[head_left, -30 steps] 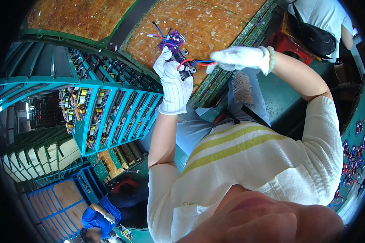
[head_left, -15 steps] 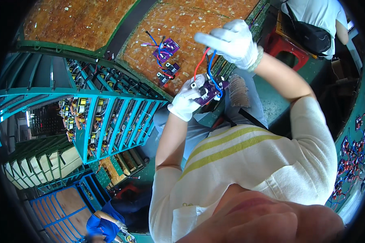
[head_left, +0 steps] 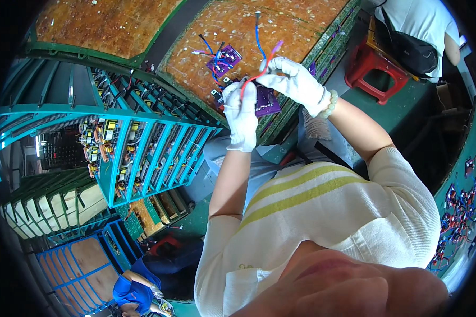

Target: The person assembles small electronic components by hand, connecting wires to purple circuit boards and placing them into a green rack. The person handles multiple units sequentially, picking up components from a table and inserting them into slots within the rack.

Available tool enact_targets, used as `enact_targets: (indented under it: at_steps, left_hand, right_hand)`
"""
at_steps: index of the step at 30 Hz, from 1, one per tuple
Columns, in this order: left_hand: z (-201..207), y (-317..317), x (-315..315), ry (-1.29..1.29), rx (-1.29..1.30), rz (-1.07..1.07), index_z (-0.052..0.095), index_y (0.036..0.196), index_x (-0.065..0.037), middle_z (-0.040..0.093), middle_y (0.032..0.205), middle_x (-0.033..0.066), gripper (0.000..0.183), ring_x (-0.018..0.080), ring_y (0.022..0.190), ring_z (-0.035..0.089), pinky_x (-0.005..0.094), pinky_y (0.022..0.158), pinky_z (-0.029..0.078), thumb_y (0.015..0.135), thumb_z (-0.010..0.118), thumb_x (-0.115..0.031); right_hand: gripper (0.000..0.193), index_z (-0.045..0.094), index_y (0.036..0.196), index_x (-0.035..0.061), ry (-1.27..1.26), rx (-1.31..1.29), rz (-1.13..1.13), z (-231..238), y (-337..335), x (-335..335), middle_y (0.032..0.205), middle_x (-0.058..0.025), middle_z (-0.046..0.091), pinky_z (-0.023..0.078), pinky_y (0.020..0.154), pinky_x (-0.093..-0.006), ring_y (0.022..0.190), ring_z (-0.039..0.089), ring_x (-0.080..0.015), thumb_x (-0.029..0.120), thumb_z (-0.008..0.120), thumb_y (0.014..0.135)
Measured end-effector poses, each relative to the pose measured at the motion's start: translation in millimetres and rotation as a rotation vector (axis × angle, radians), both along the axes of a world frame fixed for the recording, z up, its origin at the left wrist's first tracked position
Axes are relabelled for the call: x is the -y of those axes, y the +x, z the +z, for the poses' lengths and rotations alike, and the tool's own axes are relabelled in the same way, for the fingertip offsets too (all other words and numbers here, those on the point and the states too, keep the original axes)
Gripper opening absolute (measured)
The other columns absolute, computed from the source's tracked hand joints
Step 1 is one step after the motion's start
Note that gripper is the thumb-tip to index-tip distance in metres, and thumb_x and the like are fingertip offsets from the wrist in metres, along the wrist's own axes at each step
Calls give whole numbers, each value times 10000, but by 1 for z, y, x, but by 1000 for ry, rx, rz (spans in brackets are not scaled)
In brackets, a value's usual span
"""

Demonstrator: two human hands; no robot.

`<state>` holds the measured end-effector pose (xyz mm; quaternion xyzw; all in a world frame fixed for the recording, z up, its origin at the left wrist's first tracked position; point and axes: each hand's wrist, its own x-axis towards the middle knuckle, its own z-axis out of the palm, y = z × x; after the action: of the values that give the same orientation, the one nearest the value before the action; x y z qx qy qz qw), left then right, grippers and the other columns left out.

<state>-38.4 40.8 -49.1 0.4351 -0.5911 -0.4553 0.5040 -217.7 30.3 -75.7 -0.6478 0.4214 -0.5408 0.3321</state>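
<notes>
In white gloves, both my hands are at a purple circuit board (head_left: 268,104) above the near edge of the wooden bench top. My left hand (head_left: 241,113) grips the board at its left side, fingers closed and upright. From that hand a red wire (head_left: 254,78) runs up to the right, ending in a purple tip. My right hand (head_left: 297,87) pinches this wire between thumb and fingers. A blue wire (head_left: 258,41) stands up behind it. My fingers hide much of the board. Just beyond lies another purple board (head_left: 228,59) with blue and red wires.
Left of me stands a teal rack (head_left: 148,164) loaded with component-filled boards. A red stool (head_left: 373,74) and a seated person (head_left: 420,31) are at the upper right. Wired boards (head_left: 455,211) crowd a green surface far right. Another person in blue (head_left: 135,288) works lower left.
My right hand has come down and left from above the board and now pinches the red wire. My left hand has shifted up, and the board has turned.
</notes>
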Motion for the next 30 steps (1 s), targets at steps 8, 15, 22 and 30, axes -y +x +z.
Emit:
enact_targets:
  at_steps: [8,15,22,30]
  left_hand:
    - [-1,9,8,133,-430,340,526,1226,-45,592,1199,85,470,175,1067,580,360,910,485,1007,442,-452]
    - [-2,13,4,-140,-559,184,378,1336,-57,401,1459,155,393,273,1290,443,429,1074,392,985,523,-159]
    - [2,35,29,672,-992,-343,567,1118,-72,643,1079,117,268,336,1071,605,457,955,490,989,514,-301]
    - [-4,48,22,149,-81,-597,652,883,-38,623,784,19,263,112,729,581,273,657,466,948,583,-283]
  right_hand:
    - [503,377,1356,41,156,836,142,25,34,-1,1398,-245,444,428,1032,-416,1274,485,-331,182,616,937]
    - [302,606,1155,-34,94,397,95,47,43,8,1075,-90,673,467,916,-315,987,621,-139,184,603,945]
    - [288,602,1067,-14,75,720,84,56,50,-1,887,-125,685,509,770,-336,837,680,-218,239,479,1004]
    - [271,539,1120,-7,92,485,415,30,54,1,974,-62,575,466,748,-266,865,562,-144,229,460,1014]
